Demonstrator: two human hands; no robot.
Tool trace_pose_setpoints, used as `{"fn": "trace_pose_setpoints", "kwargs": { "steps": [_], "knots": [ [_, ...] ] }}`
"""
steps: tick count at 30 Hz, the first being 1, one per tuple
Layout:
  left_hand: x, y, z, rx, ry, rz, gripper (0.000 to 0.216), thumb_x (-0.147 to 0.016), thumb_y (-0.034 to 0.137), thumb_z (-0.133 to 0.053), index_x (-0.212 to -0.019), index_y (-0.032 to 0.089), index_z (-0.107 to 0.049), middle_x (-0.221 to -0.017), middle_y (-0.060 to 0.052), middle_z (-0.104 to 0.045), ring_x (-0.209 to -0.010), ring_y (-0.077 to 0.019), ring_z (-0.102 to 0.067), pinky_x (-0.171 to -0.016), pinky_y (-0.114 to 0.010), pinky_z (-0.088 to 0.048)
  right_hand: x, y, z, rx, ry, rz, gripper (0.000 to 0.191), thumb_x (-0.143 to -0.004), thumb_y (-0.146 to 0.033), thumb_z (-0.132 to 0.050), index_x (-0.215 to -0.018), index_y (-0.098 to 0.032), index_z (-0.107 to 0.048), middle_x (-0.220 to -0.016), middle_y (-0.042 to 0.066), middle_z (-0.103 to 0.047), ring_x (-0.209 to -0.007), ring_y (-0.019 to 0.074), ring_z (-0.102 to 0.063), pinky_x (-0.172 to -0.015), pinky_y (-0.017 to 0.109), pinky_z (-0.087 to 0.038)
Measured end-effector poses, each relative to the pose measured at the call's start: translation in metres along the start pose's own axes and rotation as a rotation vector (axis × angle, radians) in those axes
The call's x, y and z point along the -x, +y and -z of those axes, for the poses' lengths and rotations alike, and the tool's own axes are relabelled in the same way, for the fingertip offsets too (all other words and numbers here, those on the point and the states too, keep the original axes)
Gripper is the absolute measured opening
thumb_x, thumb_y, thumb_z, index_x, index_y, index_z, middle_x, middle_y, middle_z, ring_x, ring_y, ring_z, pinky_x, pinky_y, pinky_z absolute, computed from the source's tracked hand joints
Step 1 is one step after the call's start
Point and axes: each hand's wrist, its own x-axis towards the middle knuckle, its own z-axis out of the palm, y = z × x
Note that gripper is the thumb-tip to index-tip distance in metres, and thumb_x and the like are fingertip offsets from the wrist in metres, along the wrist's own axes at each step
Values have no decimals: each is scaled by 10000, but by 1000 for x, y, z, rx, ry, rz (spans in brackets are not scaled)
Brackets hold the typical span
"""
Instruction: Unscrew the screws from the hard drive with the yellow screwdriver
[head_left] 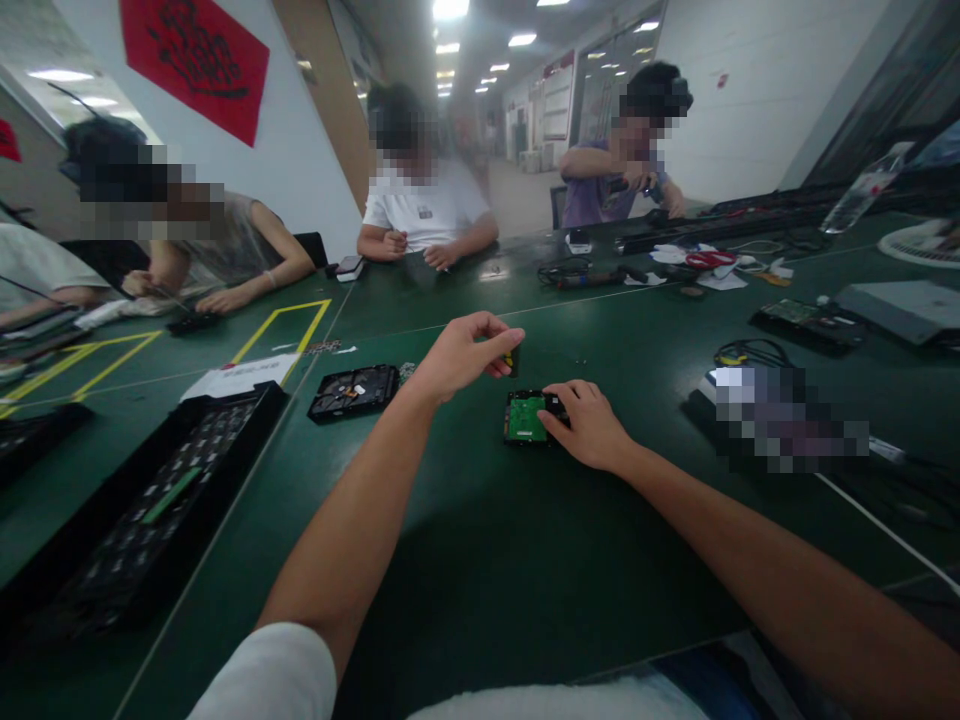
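Note:
A hard drive (527, 418) with a green circuit board lies face up on the dark green table before me. My right hand (589, 425) grips its right side, thumb on the board and fingers along the far edge. Just above and beyond the drive, my left hand (472, 355) is closed in a pinch on a small dark and yellow tool (514, 362). Most of that tool is hidden by the fingers, so its exact kind does not show. To the left lies another black drive (352, 390), its label side not showing clearly.
A long black tray (247, 425) with a green strip stands at the left. On the right are a blurred-out phone-like device (780, 420), a circuit board (806, 322) and a grey box (904, 308). A water bottle (866, 190) stands farther back. Several people sit across the table.

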Motion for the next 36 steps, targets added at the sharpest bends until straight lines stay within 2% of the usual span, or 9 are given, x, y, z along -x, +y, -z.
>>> {"fn": "trace_pose_setpoints", "kwargs": {
  "steps": [4, 17, 28, 33, 36],
  "knots": [
    [1, 2, -2, 18, -12, 13, 298, -947, 404, -799, -920, 158, -635, -784, -41, -727, -624, -133, -724, -584, -231, -595, 0, -1, 0, 1, -12, -9, 476, -1045, -563, -497, -1414, -276, -585, -1344, 148, -612, -1272, 350, -543, -1070, 548, -467],
    [1, 2, -2, 37, -73, -11, 260, -984, 406, -754, -996, 178, -630, -808, -35, -738, -608, -137, -734, -553, -228, -588, 0, 0, 0, 7, -3, -5, 467, -1048, -568, -492, -1399, -277, -595, -1321, 145, -613, -1245, 346, -548, -1056, 534, -471],
    [5, 10, -3, -220, 27, -89, 369, -879, 465, -845, -876, 181, -610, -784, -40, -758, -608, -141, -730, -522, -210, -550, -1, -1, 0, 0, -22, -20, 468, -1041, -549, -516, -1412, -275, -591, -1356, 147, -603, -1278, 354, -535, -1071, 531, -458],
    [7, 12, -6, -274, 9, -117, 364, -875, 459, -840, -893, 188, -598, -793, -30, -752, -616, -142, -732, -509, -197, -519, -1, 0, -1, 4, -15, -22, 466, -1044, -557, -505, -1409, -284, -596, -1360, 147, -607, -1284, 355, -536, -1070, 531, -454],
    [6, 10, -8, -258, -32, -144, 308, -923, 458, -785, -937, 184, -644, -820, -16, -730, -600, -121, -710, -514, -197, -527, 0, 1, -2, 2, -9, -13, 470, -1045, -561, -501, -1413, -284, -593, -1363, 148, -605, -1286, 356, -537, -1076, 534, -452]
  ]
}}
